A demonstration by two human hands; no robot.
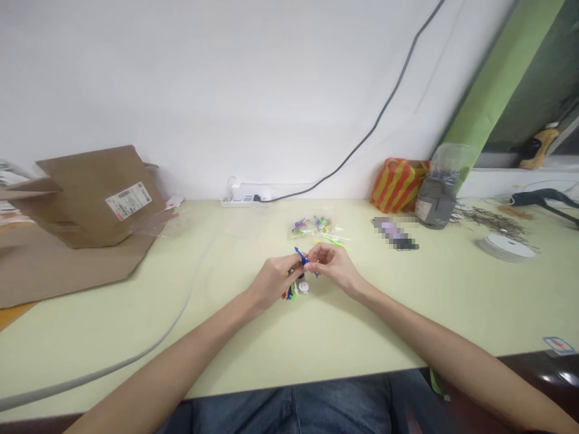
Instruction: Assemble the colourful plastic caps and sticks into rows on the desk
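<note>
A small blue plastic arrow-shaped piece [300, 254] is pinched between my two hands just above the table. My left hand [277, 274] closes on it from the left, fingertips together. From the right, my right hand [332, 263] grips it with thumb and fingers. Below my left fingers lie several small coloured plastic pieces [290, 293], in red, blue, green and white. A white round piece [304, 287] lies beside them, with a dark part just above it. My fingers hide some of these parts.
Clear bags of coloured plastic parts [312, 226] lie beyond my hands. A cardboard box [99, 199] stands at left, near a grey cable [149, 349]. At right are a phone [394, 234], a striped bag [398, 185], a grey container [436, 202] and a white spool [506, 247].
</note>
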